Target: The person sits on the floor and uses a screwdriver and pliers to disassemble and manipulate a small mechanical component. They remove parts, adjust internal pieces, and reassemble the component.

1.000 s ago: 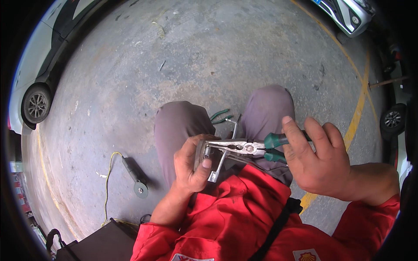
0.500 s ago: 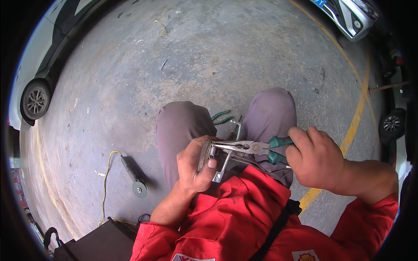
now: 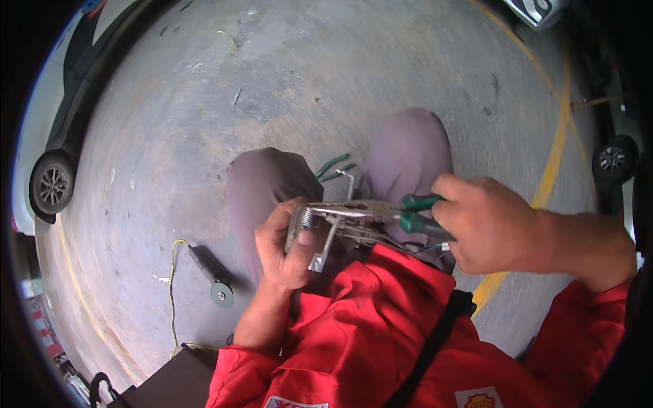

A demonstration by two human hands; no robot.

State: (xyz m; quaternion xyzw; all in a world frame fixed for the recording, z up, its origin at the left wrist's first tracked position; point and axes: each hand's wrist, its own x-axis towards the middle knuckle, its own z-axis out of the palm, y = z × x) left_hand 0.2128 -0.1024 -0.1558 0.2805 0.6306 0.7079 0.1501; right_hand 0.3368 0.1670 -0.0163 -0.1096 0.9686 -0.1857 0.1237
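My left hand (image 3: 282, 251) is closed around a metal bracket mechanism (image 3: 328, 243), held above my lap with the thumb near its coil spring (image 3: 307, 217). A flat metal arm sticks out below it. Long-nose pliers (image 3: 412, 221) with green handles are gripped in my right hand (image 3: 486, 221). Their jaws point left and lie along the upper part of the mechanism, reaching close to the spring. Whether the tips pinch the spring's end is too blurred to tell. Between my knees, green-handled pliers (image 3: 333, 166) lie on the floor beside a bent metal rod (image 3: 350, 182).
An angle grinder (image 3: 209, 272) with a green disc and yellow cord lies on the concrete floor to the left. Near it, a dark case (image 3: 170, 381) stands at the lower left. Parked cars flank the space, one with its wheel (image 3: 52, 182) at far left.
Both hands, with the mechanism and pliers, sit further left and slightly higher in the picture; the view has also shifted. The pliers' handles look a little closer together.
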